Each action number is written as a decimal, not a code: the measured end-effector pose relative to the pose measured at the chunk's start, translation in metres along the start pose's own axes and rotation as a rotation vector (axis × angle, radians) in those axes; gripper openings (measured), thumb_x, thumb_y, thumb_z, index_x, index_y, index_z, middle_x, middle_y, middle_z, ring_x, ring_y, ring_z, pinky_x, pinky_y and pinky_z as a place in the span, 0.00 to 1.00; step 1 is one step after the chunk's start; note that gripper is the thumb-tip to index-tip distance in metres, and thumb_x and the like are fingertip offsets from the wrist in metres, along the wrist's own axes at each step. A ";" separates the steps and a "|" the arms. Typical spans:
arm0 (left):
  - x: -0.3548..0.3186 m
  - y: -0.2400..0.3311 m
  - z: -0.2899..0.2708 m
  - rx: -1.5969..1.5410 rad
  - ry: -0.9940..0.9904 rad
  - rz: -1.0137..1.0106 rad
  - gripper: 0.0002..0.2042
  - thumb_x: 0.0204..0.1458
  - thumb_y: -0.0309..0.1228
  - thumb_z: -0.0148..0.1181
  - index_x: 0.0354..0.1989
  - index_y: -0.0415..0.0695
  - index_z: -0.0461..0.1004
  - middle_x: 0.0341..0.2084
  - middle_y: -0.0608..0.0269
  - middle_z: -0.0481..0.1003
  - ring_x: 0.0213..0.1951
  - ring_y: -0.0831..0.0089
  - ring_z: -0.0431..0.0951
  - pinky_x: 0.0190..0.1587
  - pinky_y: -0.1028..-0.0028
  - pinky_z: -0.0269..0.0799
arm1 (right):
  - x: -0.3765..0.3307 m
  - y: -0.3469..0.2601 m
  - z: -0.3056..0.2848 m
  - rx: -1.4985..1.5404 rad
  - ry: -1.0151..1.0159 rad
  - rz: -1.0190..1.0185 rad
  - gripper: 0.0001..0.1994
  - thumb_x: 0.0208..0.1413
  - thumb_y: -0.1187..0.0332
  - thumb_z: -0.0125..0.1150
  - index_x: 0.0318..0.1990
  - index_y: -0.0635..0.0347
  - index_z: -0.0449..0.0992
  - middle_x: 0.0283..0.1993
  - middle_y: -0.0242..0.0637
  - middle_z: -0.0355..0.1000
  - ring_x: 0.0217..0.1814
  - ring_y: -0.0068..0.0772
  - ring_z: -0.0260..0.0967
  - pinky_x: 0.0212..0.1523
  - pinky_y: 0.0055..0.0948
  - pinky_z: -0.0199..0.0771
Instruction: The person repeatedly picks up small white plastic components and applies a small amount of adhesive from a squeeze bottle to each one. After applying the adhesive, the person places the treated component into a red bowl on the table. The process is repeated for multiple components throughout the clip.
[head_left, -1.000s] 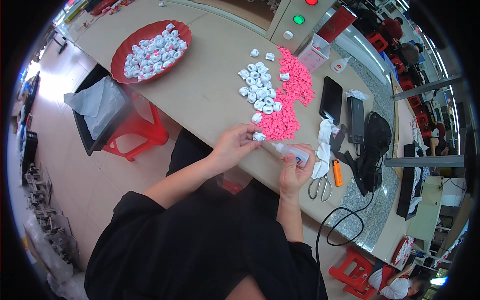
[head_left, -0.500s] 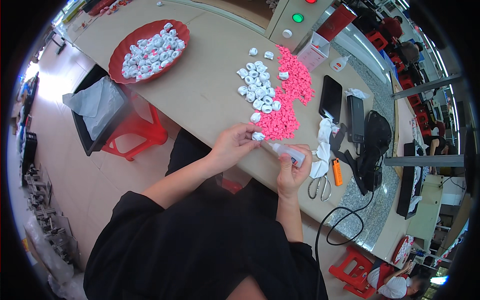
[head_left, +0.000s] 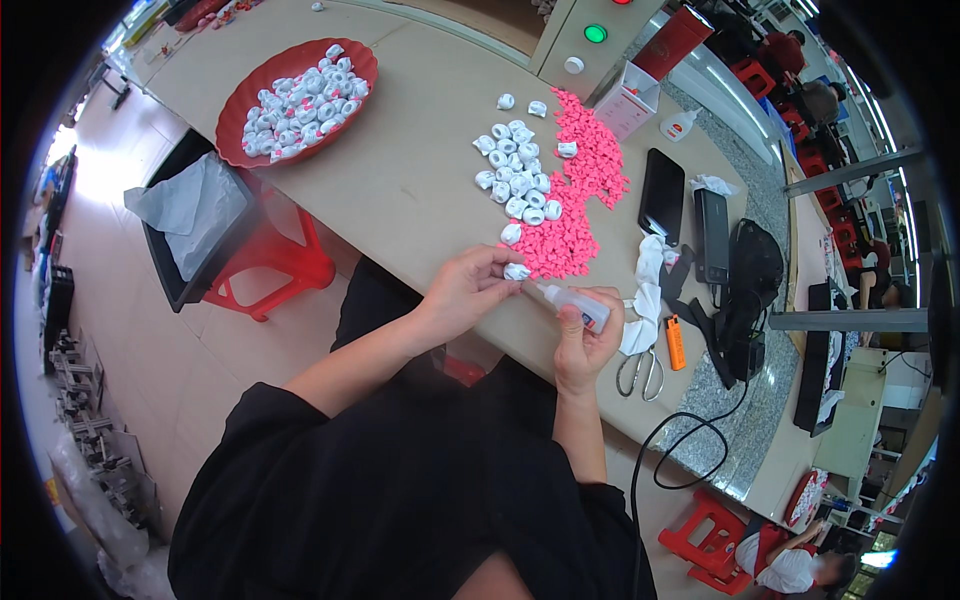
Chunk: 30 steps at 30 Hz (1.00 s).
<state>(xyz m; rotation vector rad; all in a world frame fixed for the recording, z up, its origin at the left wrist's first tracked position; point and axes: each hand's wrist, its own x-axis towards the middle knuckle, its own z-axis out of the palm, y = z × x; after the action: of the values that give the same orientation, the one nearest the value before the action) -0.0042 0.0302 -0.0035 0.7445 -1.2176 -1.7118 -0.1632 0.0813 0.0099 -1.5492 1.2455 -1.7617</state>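
Between the thumb and fingers of my left hand (head_left: 468, 290) is a small white ring-like piece (head_left: 516, 272), held at the table's near edge. My right hand (head_left: 590, 345) is closed around a small translucent glue bottle (head_left: 580, 305), whose narrow nozzle points at the white piece. Whether the tip touches it I cannot tell. Just beyond both hands lies a spread of small pink pieces (head_left: 552, 248). Several more white pieces (head_left: 515, 170) sit in a cluster to the left of the pink ones, some showing dark round openings.
A red scalloped bowl (head_left: 228, 118) full of white pieces stands at the far left. On the right are scissors (head_left: 650, 385), an orange lighter (head_left: 675, 345), a black phone (head_left: 662, 195), a power bank (head_left: 711, 235) and a cable (head_left: 690, 415). A black bin (head_left: 165, 250) rests on a red stool (head_left: 285, 265).
Both hands, the white piece and the glue bottle keep nearly the same place. A person in the background at lower right has shifted slightly.
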 end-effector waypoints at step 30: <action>0.000 0.000 -0.001 -0.018 0.035 -0.053 0.14 0.50 0.16 0.52 0.47 0.33 0.63 0.38 0.57 0.70 0.41 0.73 0.73 0.46 0.76 0.71 | 0.001 -0.005 0.001 -0.213 0.013 -0.127 0.13 0.46 0.71 0.63 0.35 0.65 0.65 0.32 0.41 0.65 0.31 0.32 0.63 0.32 0.24 0.64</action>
<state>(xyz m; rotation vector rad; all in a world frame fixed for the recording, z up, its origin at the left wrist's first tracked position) -0.0036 0.0298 -0.0033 0.7988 -1.1668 -1.7434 -0.1612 0.0827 0.0150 -1.7735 1.4071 -1.7660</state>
